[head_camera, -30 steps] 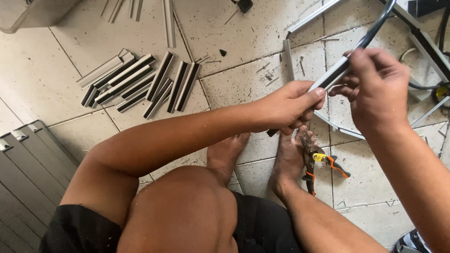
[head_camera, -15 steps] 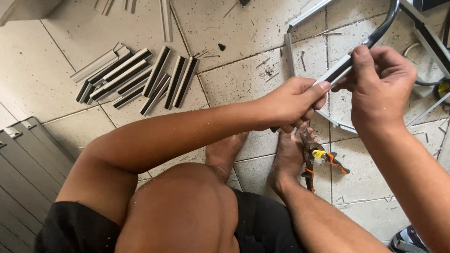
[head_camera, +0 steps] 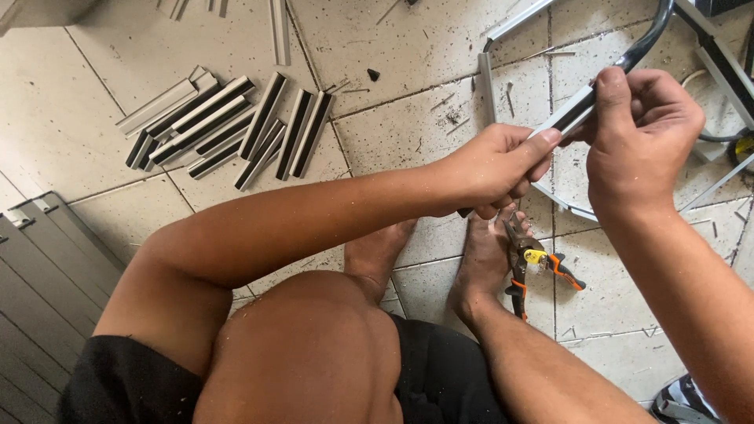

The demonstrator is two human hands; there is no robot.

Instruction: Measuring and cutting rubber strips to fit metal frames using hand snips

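Short aluminium profile strip point(head_camera: 567, 118): light, rigid, sharp-edged by the look; clenched near its lower end by left hand point(head_camera: 495, 169), pinched at its middle by right hand point(head_camera: 640, 129).

A short metal profile point(head_camera: 567, 118), pale satin aluminium along one face with a dark matt insert, sits pinched between the left hand point(head_camera: 493, 169) and the right hand point(head_camera: 640, 129). A pile of similar cut strips point(head_camera: 228, 126) shows the same brushed silver and black finish. The floor tiles point(head_camera: 408, 63) look glazed but worn, speckled and dusty, littered with fine metal shavings. Steel snips point(head_camera: 538, 267) carry glossy orange and black plastic grips. Grey ribbed panels point(head_camera: 39, 267) appear matt and painted.
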